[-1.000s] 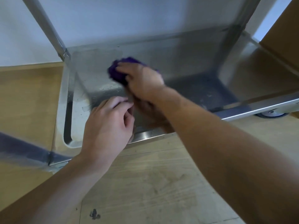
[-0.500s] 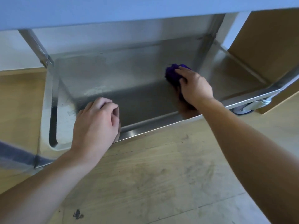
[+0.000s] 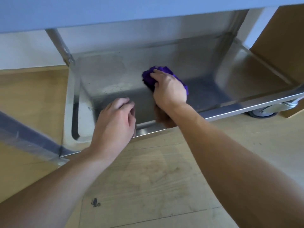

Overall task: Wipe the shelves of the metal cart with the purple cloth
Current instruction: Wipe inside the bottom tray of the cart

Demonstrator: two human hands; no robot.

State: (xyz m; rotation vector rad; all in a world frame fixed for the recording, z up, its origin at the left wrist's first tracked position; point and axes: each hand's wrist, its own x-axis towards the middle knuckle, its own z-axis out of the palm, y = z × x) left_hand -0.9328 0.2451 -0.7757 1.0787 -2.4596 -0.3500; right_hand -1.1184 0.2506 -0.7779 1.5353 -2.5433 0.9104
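The purple cloth [image 3: 152, 76] is bunched on the floor of the metal cart's bottom shelf [image 3: 213, 96], near the middle. My right hand [image 3: 169, 91] grips the cloth from above and presses it against the steel; most of the cloth is hidden under my fingers. My left hand [image 3: 115, 120] rests over the shelf's front rim [image 3: 230, 112] left of centre, its fingers curled into a loose fist with nothing visible in it. The shelf above [image 3: 115, 12] crosses the top of the view.
A cart upright [image 3: 60, 45] rises at the back left and another post [image 3: 24, 134] crosses the near left. A caster wheel [image 3: 263, 112] sits under the right end. A brown cardboard box [image 3: 283, 38] stands against the cart's right side. Wooden floor [image 3: 148, 178] lies in front.
My right hand swept the cloth from the shelf's left part to the right, then back toward the middle. My left hand stayed on the front rim.
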